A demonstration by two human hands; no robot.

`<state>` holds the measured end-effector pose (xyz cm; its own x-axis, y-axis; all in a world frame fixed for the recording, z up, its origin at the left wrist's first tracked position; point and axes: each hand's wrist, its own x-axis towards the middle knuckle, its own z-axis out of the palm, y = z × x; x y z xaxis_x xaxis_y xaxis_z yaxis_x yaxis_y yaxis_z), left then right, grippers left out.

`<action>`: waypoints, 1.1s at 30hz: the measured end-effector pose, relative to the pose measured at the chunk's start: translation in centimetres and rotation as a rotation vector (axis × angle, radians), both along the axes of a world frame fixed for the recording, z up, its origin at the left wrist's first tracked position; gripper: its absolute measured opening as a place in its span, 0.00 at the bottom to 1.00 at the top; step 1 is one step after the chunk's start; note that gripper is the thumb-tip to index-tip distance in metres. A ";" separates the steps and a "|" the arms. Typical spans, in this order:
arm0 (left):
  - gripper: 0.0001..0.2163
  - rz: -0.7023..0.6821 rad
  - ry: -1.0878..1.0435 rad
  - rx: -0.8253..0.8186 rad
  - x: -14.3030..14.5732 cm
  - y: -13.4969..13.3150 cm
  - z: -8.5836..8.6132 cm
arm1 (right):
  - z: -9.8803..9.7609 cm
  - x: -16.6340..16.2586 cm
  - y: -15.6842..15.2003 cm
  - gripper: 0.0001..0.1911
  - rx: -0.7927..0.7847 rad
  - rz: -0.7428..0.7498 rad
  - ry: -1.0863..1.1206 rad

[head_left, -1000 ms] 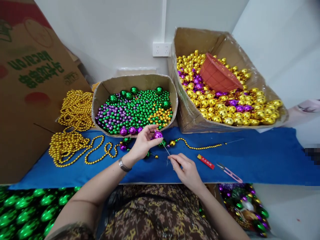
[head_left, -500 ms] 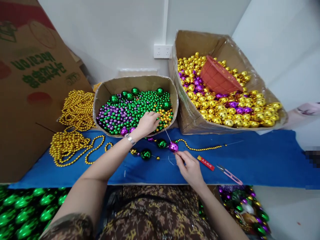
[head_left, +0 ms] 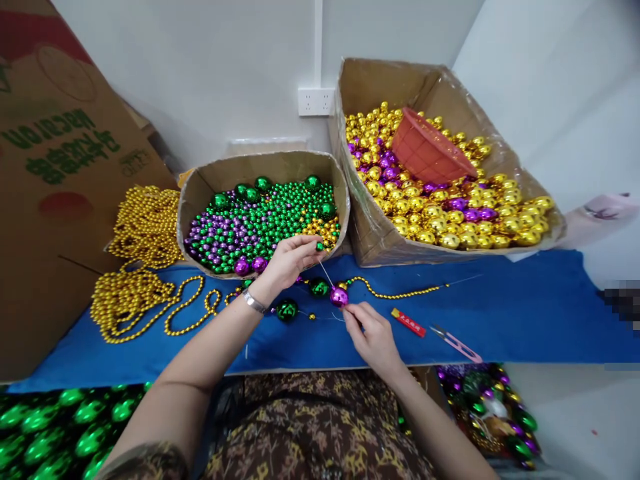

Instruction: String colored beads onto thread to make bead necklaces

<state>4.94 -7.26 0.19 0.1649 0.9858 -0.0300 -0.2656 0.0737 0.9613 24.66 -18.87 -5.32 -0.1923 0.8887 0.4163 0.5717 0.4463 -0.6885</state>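
Note:
My left hand (head_left: 293,259), a bracelet on its wrist, pinches a small green bead (head_left: 319,247) just above the near rim of the smaller box. Below those fingertips a thin pale string (head_left: 325,272) runs up from a shiny purple bead (head_left: 339,295). The fingertips of my right hand (head_left: 371,332) are closed at the underside of that purple bead. Beside it lie a large green bead (head_left: 319,287) and, nearer me, another large green bead (head_left: 287,310) with a small gold bead (head_left: 313,317) on a thread.
The smaller cardboard box (head_left: 186,200) holds green, purple and gold beads. A larger box (head_left: 370,243) holds gold and purple balls and a red basket (head_left: 433,147). Gold bead chains (head_left: 130,303), a red packet (head_left: 409,323) and pink thread snips (head_left: 457,344) lie on the blue cloth (head_left: 525,313).
My left hand has drawn back from the gold beads, slightly left and toward me, and a green bead now shows at its fingertips. My right hand stays at the purple bead. The view has shifted slightly.

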 end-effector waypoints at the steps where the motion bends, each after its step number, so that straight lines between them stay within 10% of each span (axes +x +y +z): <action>1: 0.09 0.000 -0.083 -0.039 0.1 -0.6 0.1 | 0.0 -0.1 0.0 0.10 0.002 0.002 0.002; 20: 0.13 0.064 0.116 0.172 0.7 -3.3 -0.4 | -0.1 0.1 -0.1 0.10 0.001 0.002 -0.025; 25: 0.23 -0.115 0.123 0.162 0.8 -4.0 -0.6 | -0.2 0.1 -0.1 0.09 0.010 -0.006 0.017; 33: 0.12 -0.086 0.559 0.335 -2.4 0.6 1.3 | -0.4 0.6 0.1 0.08 0.055 -0.021 0.027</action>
<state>2.53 -6.64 1.50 0.2920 0.9408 0.1723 0.2740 -0.2549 0.9273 25.24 -18.78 -5.77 -0.1616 0.8682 0.4692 0.5634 0.4715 -0.6784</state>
